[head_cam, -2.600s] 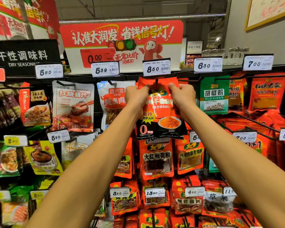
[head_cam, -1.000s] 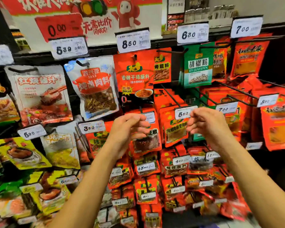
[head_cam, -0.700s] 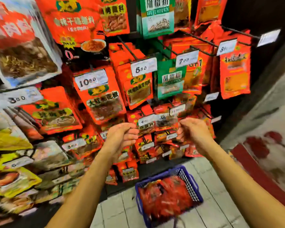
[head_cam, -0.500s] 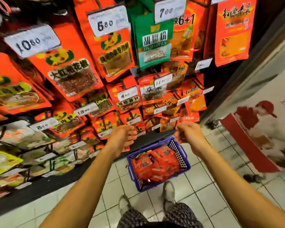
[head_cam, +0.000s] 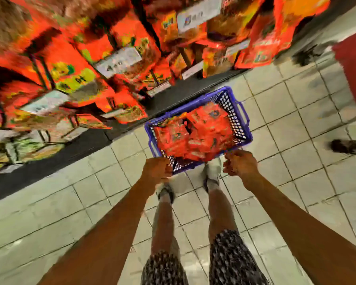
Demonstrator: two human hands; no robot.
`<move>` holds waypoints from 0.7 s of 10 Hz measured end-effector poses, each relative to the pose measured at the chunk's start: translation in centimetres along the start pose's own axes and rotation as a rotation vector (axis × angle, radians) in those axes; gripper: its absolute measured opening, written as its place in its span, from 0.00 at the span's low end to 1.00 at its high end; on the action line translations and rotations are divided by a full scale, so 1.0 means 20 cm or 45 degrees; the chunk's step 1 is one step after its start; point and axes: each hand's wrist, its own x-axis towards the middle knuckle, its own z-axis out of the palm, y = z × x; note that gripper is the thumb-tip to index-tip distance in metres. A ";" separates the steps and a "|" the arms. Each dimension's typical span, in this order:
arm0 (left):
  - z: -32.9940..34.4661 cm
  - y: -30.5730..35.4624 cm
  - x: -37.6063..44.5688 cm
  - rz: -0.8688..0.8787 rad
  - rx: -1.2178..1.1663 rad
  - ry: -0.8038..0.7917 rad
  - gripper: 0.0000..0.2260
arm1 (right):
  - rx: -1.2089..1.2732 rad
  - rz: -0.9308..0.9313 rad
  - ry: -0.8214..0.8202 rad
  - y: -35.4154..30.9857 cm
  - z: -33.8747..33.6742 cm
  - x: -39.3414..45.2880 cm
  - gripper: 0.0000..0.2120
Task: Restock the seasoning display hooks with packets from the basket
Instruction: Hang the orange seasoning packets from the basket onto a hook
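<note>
Basket (head_cam: 243, 120) of red packets (head_cam: 195, 134) on floor (head_cam: 296, 103), 12 o'clock of feet. Left hand (head_cam: 157, 169) and right hand (head_cam: 239, 163) over near rim, fingers loosely curled, holding nothing. Display (head_cam: 111, 58) at 11, blurred.

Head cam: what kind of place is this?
Most likely a supermarket aisle. Packets hang on a hook display with white price tags, and a blue basket of red packets sits on the tiled floor by the person's feet.

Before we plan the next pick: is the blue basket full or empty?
Partly full: red packets cover the blue basket floor, below its rim.
</note>
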 end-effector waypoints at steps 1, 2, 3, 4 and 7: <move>0.06 -0.07 0.32 0.037 0.113 0.002 0.08 | -0.074 0.095 -0.072 0.12 0.09 0.26 0.09; 0.10 -0.14 0.57 0.023 0.167 -0.027 0.05 | -0.237 0.110 -0.130 0.20 0.19 0.51 0.07; 0.14 -0.22 0.89 -0.027 0.185 -0.062 0.03 | -0.765 -0.100 -0.055 0.32 0.40 0.85 0.20; 0.13 -0.32 1.16 -0.083 0.228 -0.045 0.04 | -1.395 -0.594 -0.128 0.29 0.71 1.11 0.25; 0.15 -0.42 1.34 -0.143 0.271 -0.048 0.07 | -1.795 -1.001 -0.176 0.36 1.17 1.38 0.35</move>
